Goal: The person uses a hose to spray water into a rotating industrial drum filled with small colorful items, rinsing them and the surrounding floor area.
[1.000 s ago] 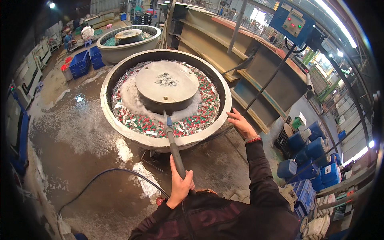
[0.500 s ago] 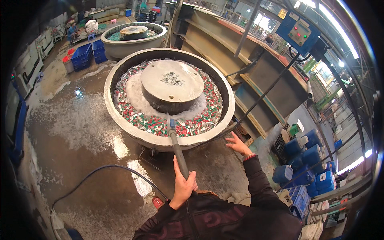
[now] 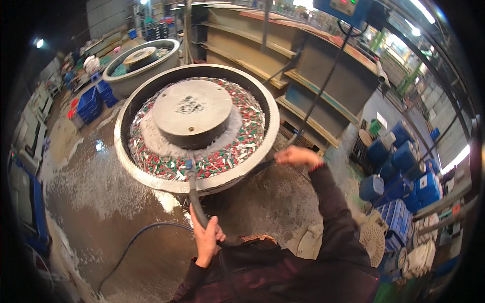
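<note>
My left hand (image 3: 204,238) is closed around a grey hose (image 3: 196,199), which reaches up over the rim of the round tub (image 3: 273,126). A blue fitting (image 3: 190,164) at the hose's far end hangs over small red, green and silvery pieces (image 3: 237,151) in the tub. White foam (image 3: 151,134) rings the tub's raised round centre (image 3: 189,103). My right hand (image 3: 297,156), slightly blurred, is closed at the tub's right side on a black cable (image 3: 262,166); its fingertips are partly hidden.
A second round tub (image 3: 174,53) stands behind, with blue crates (image 3: 90,105) to its left. Blue jugs (image 3: 379,149) crowd the right side. A large metal tank (image 3: 328,65) and a control box (image 3: 343,10) are beyond. A thin hose (image 3: 134,240) crosses the wet floor.
My right hand has gone from open, fingers spread, to closed on the black cable. My view has shifted, and the tub sits further left. The left hand keeps hold of the hose.
</note>
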A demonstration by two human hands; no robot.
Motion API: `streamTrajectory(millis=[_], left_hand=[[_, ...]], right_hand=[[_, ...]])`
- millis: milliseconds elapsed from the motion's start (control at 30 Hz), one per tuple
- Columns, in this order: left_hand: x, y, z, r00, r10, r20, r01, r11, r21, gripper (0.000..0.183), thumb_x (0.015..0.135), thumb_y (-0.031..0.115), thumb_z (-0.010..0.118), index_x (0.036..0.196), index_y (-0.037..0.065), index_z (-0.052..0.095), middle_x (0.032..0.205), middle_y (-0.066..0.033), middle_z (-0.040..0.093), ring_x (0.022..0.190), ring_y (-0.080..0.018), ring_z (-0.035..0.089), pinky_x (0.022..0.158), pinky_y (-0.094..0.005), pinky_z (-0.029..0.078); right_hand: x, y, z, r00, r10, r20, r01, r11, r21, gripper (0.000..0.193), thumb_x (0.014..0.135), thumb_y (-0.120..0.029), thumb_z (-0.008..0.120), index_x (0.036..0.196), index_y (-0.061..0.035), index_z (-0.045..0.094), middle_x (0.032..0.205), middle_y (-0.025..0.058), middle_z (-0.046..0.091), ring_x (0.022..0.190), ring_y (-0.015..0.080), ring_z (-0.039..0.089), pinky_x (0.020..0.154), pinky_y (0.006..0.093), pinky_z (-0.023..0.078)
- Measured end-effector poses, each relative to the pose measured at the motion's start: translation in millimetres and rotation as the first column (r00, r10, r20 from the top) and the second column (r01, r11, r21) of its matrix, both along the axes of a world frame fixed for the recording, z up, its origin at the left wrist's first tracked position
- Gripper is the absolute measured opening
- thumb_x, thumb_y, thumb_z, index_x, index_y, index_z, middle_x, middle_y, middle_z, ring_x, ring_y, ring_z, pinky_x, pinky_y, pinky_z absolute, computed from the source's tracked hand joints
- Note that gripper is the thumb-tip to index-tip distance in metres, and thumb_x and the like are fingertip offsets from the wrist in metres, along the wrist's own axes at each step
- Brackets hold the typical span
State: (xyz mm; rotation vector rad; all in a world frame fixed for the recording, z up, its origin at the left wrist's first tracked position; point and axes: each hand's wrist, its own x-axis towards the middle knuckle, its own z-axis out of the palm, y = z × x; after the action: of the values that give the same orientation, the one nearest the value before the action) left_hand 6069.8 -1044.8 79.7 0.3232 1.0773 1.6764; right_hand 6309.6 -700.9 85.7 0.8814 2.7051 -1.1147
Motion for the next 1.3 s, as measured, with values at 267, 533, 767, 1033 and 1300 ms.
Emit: streamTrajectory(millis=[267,533,767,1033,1300], left_hand=[[19.5,17.7,14.3,0.996,0.009,-0.089,-0.016,0.997,-0.077,0.076,0.082,0.0,0.045,0.137,0.026,0.001,0.055,0.0006,0.032,0.039,-0.0082,0.03,0.036,-0.0252,0.032],[36.9,36.0,12.7,0.989,0.05,-0.138,-0.058,0.997,-0.055,0.073,0.08,0.001,0.045,0.137,0.025,0.005,0.054,0.0017,0.028,0.039,-0.0078,0.029,0.036,-0.0242,0.029],[46.1,48.4,5.9,0.984,0.097,-0.151,-0.116,0.986,-0.12,0.073,0.079,0.001,0.045,0.137,0.026,0.008,0.056,0.0017,0.03,0.039,-0.0073,0.029,0.036,-0.0236,0.028],[69.2,55.1,2.8,0.981,0.12,-0.152,-0.136,0.986,-0.1,0.074,0.08,0.0,0.044,0.137,0.027,0.005,0.055,0.001,0.029,0.039,-0.0081,0.029,0.036,-0.0246,0.029],[70.8,60.4,0.8,0.984,0.137,-0.113,-0.15,0.982,-0.115,0.074,0.08,0.0,0.044,0.137,0.027,0.006,0.054,0.0019,0.028,0.039,-0.0081,0.029,0.037,-0.0246,0.029]], right_hand=[[-18.0,53.1,216.6,0.932,-0.161,-0.325,0.324,0.772,0.547,0.052,0.081,-0.03,0.054,0.122,0.0001,0.045,0.122,0.024,0.046,0.115,0.0321,0.044,0.095,0.0343,0.035],[-0.6,84.9,226.6,0.976,-0.182,-0.122,0.219,0.803,0.555,0.055,0.078,-0.045,0.054,0.117,-0.0065,0.053,0.133,0.0341,0.021,0.127,0.0453,0.016,0.105,0.0427,0.016],[22.3,100.3,215.0,0.966,-0.175,-0.192,0.255,0.789,0.559,0.06,0.077,-0.045,0.057,0.124,-0.0097,0.046,0.135,0.0319,0.018,0.129,0.0431,0.012,0.104,0.0428,0.016],[39.8,123.8,254.4,0.923,-0.292,-0.249,0.384,0.687,0.617,0.056,0.074,-0.039,0.057,0.116,-0.0018,0.053,0.127,0.0261,0.039,0.126,0.0371,0.024,0.106,0.0392,0.016],[19.7,129.4,254.9,0.975,-0.207,-0.076,0.209,0.758,0.618,0.052,0.078,-0.04,0.054,0.111,0.0004,0.056,0.124,0.0272,0.041,0.129,0.0381,0.018,0.106,0.0391,0.013]])
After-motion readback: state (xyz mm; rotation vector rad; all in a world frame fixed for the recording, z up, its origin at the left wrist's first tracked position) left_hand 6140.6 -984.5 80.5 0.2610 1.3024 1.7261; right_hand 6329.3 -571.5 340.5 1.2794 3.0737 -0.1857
